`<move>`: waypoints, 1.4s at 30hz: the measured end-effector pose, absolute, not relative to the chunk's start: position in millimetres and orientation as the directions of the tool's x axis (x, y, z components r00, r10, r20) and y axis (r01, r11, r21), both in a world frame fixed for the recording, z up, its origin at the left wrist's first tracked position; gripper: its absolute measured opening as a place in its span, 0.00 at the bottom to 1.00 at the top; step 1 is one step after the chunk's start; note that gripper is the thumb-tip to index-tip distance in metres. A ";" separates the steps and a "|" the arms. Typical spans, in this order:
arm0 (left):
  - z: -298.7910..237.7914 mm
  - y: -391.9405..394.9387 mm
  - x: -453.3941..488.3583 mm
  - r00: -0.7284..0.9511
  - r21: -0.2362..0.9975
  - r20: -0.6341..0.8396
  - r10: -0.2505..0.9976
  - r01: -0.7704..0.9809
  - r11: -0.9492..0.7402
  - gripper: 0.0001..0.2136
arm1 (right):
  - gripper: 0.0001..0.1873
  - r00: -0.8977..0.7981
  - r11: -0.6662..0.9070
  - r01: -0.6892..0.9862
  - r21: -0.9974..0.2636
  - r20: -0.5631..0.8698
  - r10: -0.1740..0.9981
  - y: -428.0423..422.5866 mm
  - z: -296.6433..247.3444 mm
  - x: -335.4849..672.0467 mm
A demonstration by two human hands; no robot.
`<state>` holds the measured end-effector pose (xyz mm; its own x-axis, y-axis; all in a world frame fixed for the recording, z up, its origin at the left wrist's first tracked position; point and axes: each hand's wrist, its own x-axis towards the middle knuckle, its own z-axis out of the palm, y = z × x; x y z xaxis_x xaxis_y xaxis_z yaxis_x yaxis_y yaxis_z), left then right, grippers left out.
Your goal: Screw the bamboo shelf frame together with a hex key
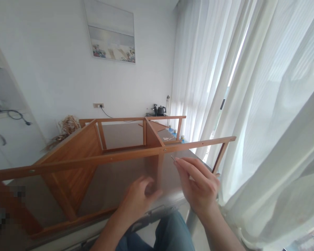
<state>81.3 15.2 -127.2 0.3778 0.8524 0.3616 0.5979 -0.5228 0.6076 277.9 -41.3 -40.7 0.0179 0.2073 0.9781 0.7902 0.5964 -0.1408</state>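
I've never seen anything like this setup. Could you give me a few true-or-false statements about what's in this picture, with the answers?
A black kettle stands beyond the wooden frame. True.
The left hand grips the black kettle. False: it is curled beside an upright wooden post.
The right hand pinches a small metal fastener. True.
White curtains hang at the left of the view. False: they hang at the right.
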 end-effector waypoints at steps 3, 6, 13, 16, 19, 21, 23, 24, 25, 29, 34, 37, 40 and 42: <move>-122.8 25.0 94.0 0.395 0.715 0.332 0.857 0.487 -0.501 0.10 | 0.13 -0.029 0.581 0.810 -0.076 0.985 0.170 -30.0 -35.4 275.0; -124.5 31.7 96.0 0.400 0.794 0.298 0.867 0.400 -0.457 0.10 | 0.13 -0.059 0.553 0.832 -0.045 0.984 0.168 -21.8 -36.6 276.1; -136.3 40.0 85.8 0.455 0.858 0.192 0.869 0.353 -0.374 0.12 | 0.15 -0.227 0.536 0.838 0.102 0.958 0.173 -18.9 -26.8 288.9; -136.0 40.6 86.3 0.480 0.876 0.157 0.863 0.335 -0.346 0.12 | 0.18 -0.327 0.526 0.826 0.200 0.932 0.159 -20.3 -19.8 294.5; -135.2 39.9 87.3 0.504 0.878 0.139 0.852 0.335 -0.342 0.12 | 0.20 -0.411 0.494 0.817 0.297 0.901 0.139 -20.5 -16.2 300.8; -135.6 39.5 87.5 0.510 0.876 0.142 0.848 0.335 -0.348 0.12 | 0.22 -0.464 0.480 0.803 0.352 0.876 0.134 -20.3 -14.7 305.4; -136.6 39.5 87.8 0.504 0.873 0.149 0.851 0.338 -0.353 0.12 | 0.21 -0.512 0.477 0.785 0.396 0.848 0.139 -20.5 -12.2 309.2; -137.1 39.6 88.0 0.500 0.870 0.150 0.853 0.343 -0.353 0.12 | 0.20 -0.532 0.473 0.778 0.413 0.834 0.145 -20.9 -10.2 310.5; -137.5 39.7 88.2 0.497 0.867 0.147 0.855 0.351 -0.353 0.12 | 0.19 -0.549 0.468 0.772 0.430 0.822 0.150 -21.4 -7.6 311.2; -136.6 39.9 89.1 0.500 0.851 0.125 0.857 0.391 -0.352 0.11 | 0.14 -0.621 0.450 0.735 0.507 0.771 0.145 -25.0 8.1 310.1; -136.6 40.3 88.6 0.499 0.840 0.121 0.858 0.409 -0.356 0.12 | 0.10 -0.740 0.429 0.643 0.635 0.659 0.134 -28.9 26.7 309.8; -138.9 41.4 88.5 0.495 0.843 0.118 0.861 0.409 -0.350 0.12 | 0.10 -0.800 0.412 0.579 0.704 0.587 0.122 -29.9 33.1 312.1; -140.4 42.0 89.1 0.506 0.838 0.129 0.853 0.403 -0.366 0.12 | 0.08 -0.839 0.392 0.531 0.751 0.531 0.118 -30.7 39.6 312.3; -140.5 42.0 89.7 0.504 0.837 0.129 0.854 0.407 -0.367 0.12 | 0.07 -0.857 0.386 0.505 0.772 0.502 0.119 -31.3 44.9 310.8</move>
